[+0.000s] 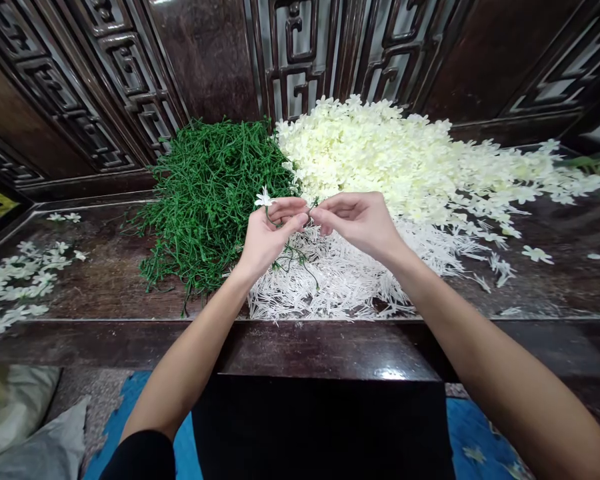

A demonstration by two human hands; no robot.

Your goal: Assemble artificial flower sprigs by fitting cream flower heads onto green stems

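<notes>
Two bare hands are raised together over a dark wooden table (105, 280), their fingertips almost meeting. A thin green stem (285, 257) is pinched in the curled fingers of the left hand (267, 237), and a small white flower (264, 198) is seen at the stem's top, just above the thumb; the lower branches of the stem hang below the palm. The fingers of the right hand (357, 220) are drawn closed at the tips, against the stem's upper end beside the left fingers; what is pinched there is too small to tell. Behind the left hand a heap of green stems (205, 193) is piled, and just beside it a large heap of cream flowers (405, 160) is spread to the right. Under the hands a pile of white plastic pieces (340, 283) is laid. Loose white flowers (15, 287) are scattered at the table's far left.
</notes>
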